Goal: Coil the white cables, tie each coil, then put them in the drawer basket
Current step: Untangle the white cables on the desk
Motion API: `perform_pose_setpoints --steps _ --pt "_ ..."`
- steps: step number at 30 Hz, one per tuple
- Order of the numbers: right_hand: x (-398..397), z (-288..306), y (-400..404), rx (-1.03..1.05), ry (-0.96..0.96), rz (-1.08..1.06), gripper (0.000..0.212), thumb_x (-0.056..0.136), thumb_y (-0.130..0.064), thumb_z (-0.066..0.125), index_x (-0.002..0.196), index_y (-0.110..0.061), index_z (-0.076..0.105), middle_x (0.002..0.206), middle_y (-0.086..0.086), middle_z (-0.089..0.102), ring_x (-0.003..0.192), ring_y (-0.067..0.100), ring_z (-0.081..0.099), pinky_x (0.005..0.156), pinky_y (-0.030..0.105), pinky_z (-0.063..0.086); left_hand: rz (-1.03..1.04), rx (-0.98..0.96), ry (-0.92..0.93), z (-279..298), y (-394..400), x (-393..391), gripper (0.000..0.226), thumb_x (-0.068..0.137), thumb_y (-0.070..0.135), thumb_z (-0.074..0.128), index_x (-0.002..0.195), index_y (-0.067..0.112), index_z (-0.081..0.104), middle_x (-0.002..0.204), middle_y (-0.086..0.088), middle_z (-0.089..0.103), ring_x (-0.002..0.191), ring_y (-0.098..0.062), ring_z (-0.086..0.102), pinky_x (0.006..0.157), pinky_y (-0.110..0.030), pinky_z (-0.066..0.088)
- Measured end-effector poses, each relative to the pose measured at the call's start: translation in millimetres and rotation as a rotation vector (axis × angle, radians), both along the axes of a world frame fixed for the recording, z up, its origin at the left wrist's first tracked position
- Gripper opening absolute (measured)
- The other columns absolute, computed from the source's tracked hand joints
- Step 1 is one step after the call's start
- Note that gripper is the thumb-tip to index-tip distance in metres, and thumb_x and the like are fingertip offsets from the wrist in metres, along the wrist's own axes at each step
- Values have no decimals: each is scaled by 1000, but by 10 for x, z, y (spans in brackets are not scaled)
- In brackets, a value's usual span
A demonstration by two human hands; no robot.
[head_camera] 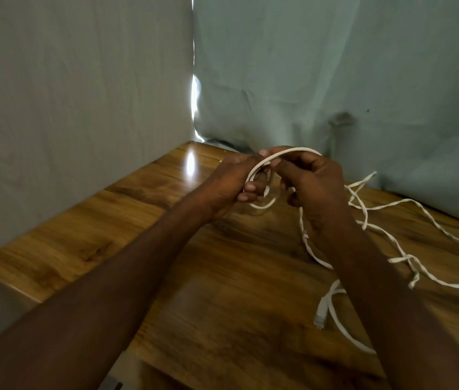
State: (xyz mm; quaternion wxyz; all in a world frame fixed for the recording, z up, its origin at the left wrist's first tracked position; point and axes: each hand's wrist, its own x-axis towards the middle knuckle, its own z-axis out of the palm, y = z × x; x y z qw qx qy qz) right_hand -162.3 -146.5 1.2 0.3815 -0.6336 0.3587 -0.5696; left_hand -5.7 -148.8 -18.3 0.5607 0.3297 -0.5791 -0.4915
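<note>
**White cable half-coiled between two hands above the bench**

The white cable (284,153) was held in the air above the far part of the wooden bench (87,249), caught between both hands. The left hand (231,181) had its fingers (251,190) curled round a small loop of the cable, gripping it. Just beside it and touching it at the fingertips, the right hand (315,184) pinched the same cable where it arched over the knuckles, its fingers bent round the strand.

From under the right hand the rest of the cable dropped to the bench and trailed away from the hands toward the bench's right side, lying there in loose, crossing strands (408,260). One strand ran under the right forearm (391,305) and curved back on the near side of it. A connector end (321,316) lay on the bench near that forearm, closer to the person than the hands.

Pale grey-green cloth (335,66) hung behind the bench on its far and left sides, with a bright slit of light (194,91) at the corner where the two sheets met. That light was reflected on the bench top, a little to the left of the left hand.
</note>
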Motion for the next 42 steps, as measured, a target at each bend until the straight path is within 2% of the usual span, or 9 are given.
perform_pose_setpoints --steps 4,8,12,16,24,27,30,35,42 --pt "-29 -35 -70 -102 174 -37 6 91 -19 78 97 -19 78 84 -8 76 79 4 70 71 25 52 -179 136 149 35 5 24 49 111 39 39 80 16 68 44 5 29 29 -6 20 55 -28 40" --pt "-43 -16 -45 -79 225 44 14 98 -20 69 90 -28 76 84 -10 77 81 0 71 70 21 53 -314 205 192 85 16 81 62 103 62 32 80 9 53 40 7 28 26 -5 19 51 -24 42" --pt "-23 7 -33 -105 216 106 16 101 -12 64 98 -19 78 90 7 79 88 31 76 83 54 62 -356 198 251 105 65 87 44 112 35 33 80 8 48 39 9 26 26 -4 25 54 -21 42" --pt "-16 4 -37 -137 164 63 17 100 -10 62 102 -14 78 87 8 78 85 32 76 82 57 61 -493 217 312 131 74 149 45 110 40 33 88 6 53 45 5 24 34 -11 21 67 -26 44" --pt "78 -66 -38 3 -5 -68 27 104 -22 56 86 -19 75 71 8 70 66 30 65 72 60 59 -633 251 340 112 126 110 40 111 32 16 105 6 46 56 2 43 48 -14 50 82 -29 38" --pt "102 -75 -29 78 -42 -36 31 106 -26 54 90 -12 77 70 10 70 62 27 64 72 56 59 -583 222 276 142 133 133 41 112 32 15 99 7 46 55 2 44 56 -16 54 72 -28 33" --pt "138 -62 -21 198 -158 13 38 109 -28 50 91 -3 72 58 4 64 46 19 58 53 35 56 -589 212 257 153 114 133 43 112 33 21 97 5 50 57 0 45 73 -23 43 54 -19 38" --pt "155 -40 -42 346 -266 122 44 106 -38 54 101 3 68 57 4 57 43 13 51 47 25 48 -606 243 292 118 68 122 40 110 33 28 92 8 52 54 1 44 52 -19 27 57 -19 40" --pt "151 -103 96 -147 8 -31 19 102 -11 61 115 -21 71 93 1 76 87 23 75 77 42 63 -547 279 557 70 -10 166 34 110 28 30 84 12 46 41 7 39 30 -8 19 71 -22 34"
